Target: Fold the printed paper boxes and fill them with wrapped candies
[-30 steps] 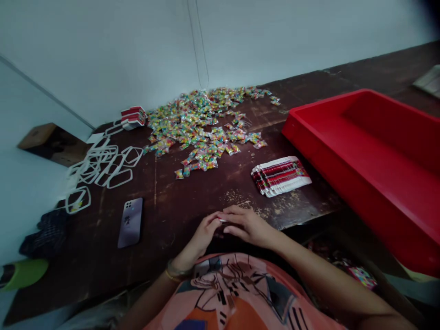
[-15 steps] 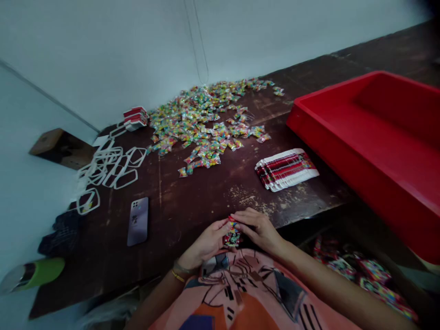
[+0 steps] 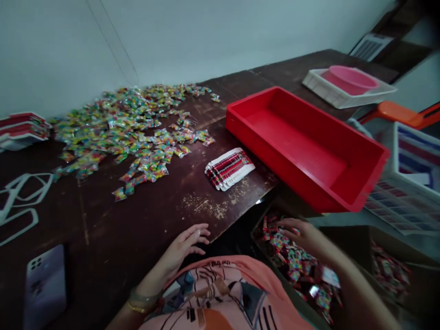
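My left hand point(image 3: 187, 243) hovers at the table's front edge, fingers apart and nothing in them. My right hand point(image 3: 302, 233) is out to the right, just over a cardboard box full of small red printed packets point(image 3: 295, 266). Its fingers are stretched out and loosely parted, close to the packets at the box's far end; whether they touch any I cannot tell. On the table point(image 3: 137, 229), beyond my hands, lies a fanned stack of flat red-and-white printed pouches point(image 3: 230, 168).
Small clear-wrapped colourful candies point(image 3: 137, 123) lie heaped by the wall. A red tray point(image 3: 302, 146) juts over the table's right edge. White frames point(image 3: 27, 192) and a phone point(image 3: 46, 284) lie left. A second box of packets point(image 3: 390, 270) and a white crate point(image 3: 412, 183) stand right.
Both hands were together on a small red printed packet; they have parted. My right hand has moved right to the box, and my left hand is now empty. The view has swung right.
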Tool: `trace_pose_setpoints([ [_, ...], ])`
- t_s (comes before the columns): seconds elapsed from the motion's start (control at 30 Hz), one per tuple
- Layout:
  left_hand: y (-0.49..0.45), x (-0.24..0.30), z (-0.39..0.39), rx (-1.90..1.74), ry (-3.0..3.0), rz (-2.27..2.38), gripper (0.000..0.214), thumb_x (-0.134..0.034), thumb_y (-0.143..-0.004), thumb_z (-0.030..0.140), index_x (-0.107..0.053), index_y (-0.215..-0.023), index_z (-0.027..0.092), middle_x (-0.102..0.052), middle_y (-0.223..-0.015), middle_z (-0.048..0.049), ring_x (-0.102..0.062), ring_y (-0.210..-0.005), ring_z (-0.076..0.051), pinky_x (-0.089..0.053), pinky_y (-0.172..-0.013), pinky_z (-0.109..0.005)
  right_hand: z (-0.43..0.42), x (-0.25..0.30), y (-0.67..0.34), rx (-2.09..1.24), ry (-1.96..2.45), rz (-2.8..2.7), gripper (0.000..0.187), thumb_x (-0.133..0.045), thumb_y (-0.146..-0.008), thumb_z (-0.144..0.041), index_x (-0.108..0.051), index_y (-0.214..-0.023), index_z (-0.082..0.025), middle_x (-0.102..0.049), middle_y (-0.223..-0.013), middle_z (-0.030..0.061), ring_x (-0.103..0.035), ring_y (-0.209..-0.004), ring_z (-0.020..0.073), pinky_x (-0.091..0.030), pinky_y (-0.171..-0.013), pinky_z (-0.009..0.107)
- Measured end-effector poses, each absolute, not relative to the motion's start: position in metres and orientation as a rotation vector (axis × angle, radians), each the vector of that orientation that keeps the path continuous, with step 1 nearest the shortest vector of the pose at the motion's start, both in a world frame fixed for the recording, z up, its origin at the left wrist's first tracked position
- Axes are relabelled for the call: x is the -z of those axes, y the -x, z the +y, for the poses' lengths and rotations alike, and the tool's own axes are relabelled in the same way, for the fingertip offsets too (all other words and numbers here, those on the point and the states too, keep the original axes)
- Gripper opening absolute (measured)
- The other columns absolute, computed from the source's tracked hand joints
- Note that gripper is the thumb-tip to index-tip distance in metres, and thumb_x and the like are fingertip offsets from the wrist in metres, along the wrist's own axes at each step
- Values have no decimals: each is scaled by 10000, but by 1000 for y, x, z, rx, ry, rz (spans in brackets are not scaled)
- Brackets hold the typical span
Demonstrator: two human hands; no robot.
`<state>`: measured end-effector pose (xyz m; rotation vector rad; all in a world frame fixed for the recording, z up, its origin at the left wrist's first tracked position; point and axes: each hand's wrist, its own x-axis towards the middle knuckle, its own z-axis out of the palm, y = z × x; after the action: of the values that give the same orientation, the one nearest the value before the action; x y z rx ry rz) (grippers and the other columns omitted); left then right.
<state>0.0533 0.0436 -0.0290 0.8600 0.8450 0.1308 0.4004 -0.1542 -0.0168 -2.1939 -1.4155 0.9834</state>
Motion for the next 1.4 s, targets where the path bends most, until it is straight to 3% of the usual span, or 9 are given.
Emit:
trace_pose_setpoints([
  [0.13,-58,30,35,-165,-911,834,420,-566,-832,446,-601,-1158,184,-590,-1107,-110,-565,-946,-204,-479,-757,-314,-40,47,-363,-607,1962,-1570,392,-502,-893,-456,-632,-1185,-229,-574,-1283,106,-517,-1188,256,-389,-1020,411],
  [0.27,-50,30,27,-188,-980,846,437,-579,-811,473,-615,-1140,189,-592,-1065,-101,-558,-923,-201,-472,-726,-300,68,57,-358,-222,2313,-1305,643,-518,-846,-553,-443,-1367,-183,-427,-1401,169,-393,-1266,338,-342,-1002,509],
  [0.37,-36,33,26,-211,-987,892,466,-590,-790,506,-617,-1136,196,-595,-1055,-97,-555,-912,-202,-472,-717,-299,102,59,-373,-203,2493,-1207,585,-498,-851,-567,-521,-1284,-173,-483,-1334,177,-429,-1208,358,-330,-976,523],
  [0.47,-25,38,26,-257,-964,941,483,-590,-780,537,-618,-1131,207,-596,-1059,-88,-555,-908,-198,-471,-724,-299,108,62,-392,-194,2531,-1167,489,-515,-854,-522,-601,-1144,-138,-541,-1235,206,-467,-1148,370,-347,-935,521],
  [0.57,-20,44,27,-287,-932,969,484,-589,-776,550,-622,-1119,210,-599,-1044,-79,-556,-893,-191,-465,-712,-289,111,65,-413,-224,2566,-1128,554,-588,-802,-516,-566,-1181,-113,-565,-1196,224,-506,-1122,365,-384,-910,479],
  [0.77,-27,55,33,-309,-977,927,446,-571,-798,520,-616,-1119,214,-602,-1034,-73,-562,-884,-189,-463,-693,-282,119,71,-441,-376,2543,-1158,487,-652,-738,-498,-634,-1062,-135,-680,-999,166,-639,-947,293,-457,-794,345],
  [1.0,-25,49,35,-315,-1009,933,419,-567,-799,479,-622,-1114,208,-607,-1018,-69,-562,-885,-191,-463,-709,-293,110,70,-450,-395,2432,-1063,390,-734,-622,-450,-624,-828,-138,-696,-763,115,-649,-711,249,-455,-622,297],
  [1.23,-24,35,31,-416,-998,857,432,-599,-807,457,-602,-1170,225,-629,-1112,-89,-573,-999,-222,-458,-842,-346,70,33,-378,-318,2048,-1048,378,-376,-896,-494,-544,-972,-164,-655,-924,121,-627,-836,222,-492,-704,316],
  [1.4,-38,23,35,-690,-839,860,546,-639,-773,419,-539,-1272,222,-581,-1274,-85,-489,-1181,-244,-361,-1015,-377,21,28,-226,-892,1405,-1512,125,-491,-912,-329,-584,-901,-246,-653,-871,51,-609,-798,194,-504,-709,322],
])
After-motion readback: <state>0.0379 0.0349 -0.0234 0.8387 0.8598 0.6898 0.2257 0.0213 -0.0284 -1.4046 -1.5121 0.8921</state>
